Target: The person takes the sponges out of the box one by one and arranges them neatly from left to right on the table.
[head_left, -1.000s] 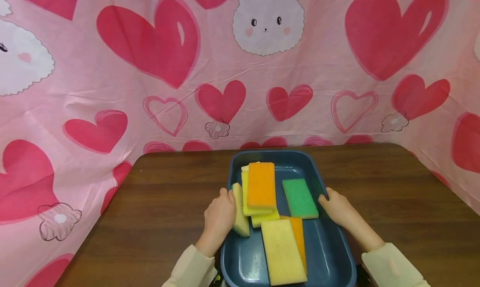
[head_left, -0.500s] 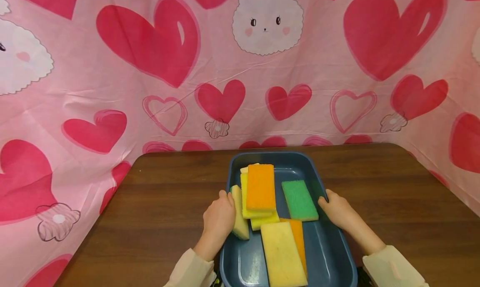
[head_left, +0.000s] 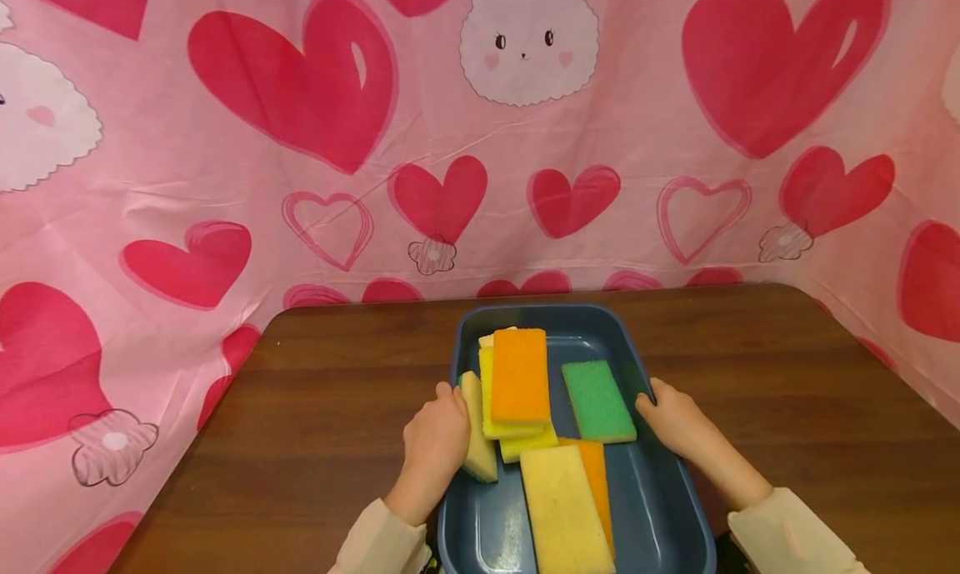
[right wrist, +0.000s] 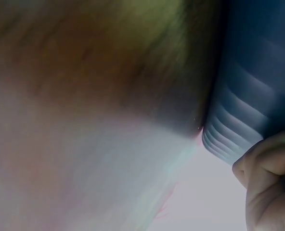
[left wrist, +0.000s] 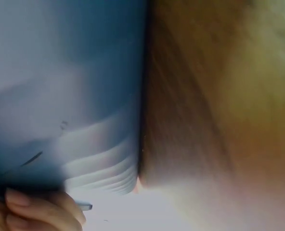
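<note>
Blue tray (head_left: 648, 507) held by its long sides, seen from above; twelve o'clock is the far edge of the bench. The tray lies near the centre of the bench, its near end cut off at the frame's lower edge. Inside, at eleven o'clock, an orange sponge (head_left: 520, 374) tops a loose stack with at least two yellow sponges (head_left: 529, 447) beneath. A green-faced sponge (head_left: 598, 401) lies flat at one o'clock. At six, a pale yellow sponge (head_left: 564, 507) overlaps a second orange sponge (head_left: 597, 471). A tilted sponge (head_left: 480, 432) stands on edge along the nine o'clock wall.

The left hand (head_left: 438, 432) grips the rim at nine o'clock, fingers curled round it, just beside the tilted sponge; whether they touch cannot be told. The right hand (head_left: 675, 416) grips the opposite rim at three, likewise closed.

The step in hand appears to be a two-handed steadying or placing of the loaded tray; whether its base rests on the bench is unclear. Any further move seems to call for even, level support, lest the stack slide.

Outward lie the wood-grained bench (head_left: 345, 374) and, beyond twelve, a pink heart-printed cloth (head_left: 637, 124).
</note>
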Tool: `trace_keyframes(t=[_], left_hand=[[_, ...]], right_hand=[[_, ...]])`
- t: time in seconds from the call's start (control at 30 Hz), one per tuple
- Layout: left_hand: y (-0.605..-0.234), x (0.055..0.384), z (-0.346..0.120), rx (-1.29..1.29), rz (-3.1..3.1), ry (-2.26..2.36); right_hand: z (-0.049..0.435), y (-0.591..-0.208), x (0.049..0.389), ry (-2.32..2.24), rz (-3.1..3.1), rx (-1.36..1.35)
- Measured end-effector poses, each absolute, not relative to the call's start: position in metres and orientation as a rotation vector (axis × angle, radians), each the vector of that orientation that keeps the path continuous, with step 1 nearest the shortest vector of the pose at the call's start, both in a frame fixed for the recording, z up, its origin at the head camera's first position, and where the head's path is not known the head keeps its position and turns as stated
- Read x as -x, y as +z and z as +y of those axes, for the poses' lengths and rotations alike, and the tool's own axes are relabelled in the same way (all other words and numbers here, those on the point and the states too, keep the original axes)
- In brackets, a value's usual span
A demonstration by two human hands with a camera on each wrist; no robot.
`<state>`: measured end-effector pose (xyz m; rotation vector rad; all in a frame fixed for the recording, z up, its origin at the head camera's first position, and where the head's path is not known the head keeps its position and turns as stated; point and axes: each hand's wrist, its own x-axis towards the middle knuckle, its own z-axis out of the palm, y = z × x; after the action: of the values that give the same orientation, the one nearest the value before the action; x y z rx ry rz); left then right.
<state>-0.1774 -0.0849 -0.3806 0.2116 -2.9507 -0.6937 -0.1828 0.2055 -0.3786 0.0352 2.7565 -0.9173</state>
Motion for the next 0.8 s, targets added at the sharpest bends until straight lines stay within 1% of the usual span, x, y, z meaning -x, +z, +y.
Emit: trace_keyframes(t=[0.8], left_hand=[[-0.3787, 0.1794, -0.0826, -0.214, -2.945, -0.539]], right_hand=[[0.206, -0.3766, 0.1841, -0.862, 2.769, -0.035]])
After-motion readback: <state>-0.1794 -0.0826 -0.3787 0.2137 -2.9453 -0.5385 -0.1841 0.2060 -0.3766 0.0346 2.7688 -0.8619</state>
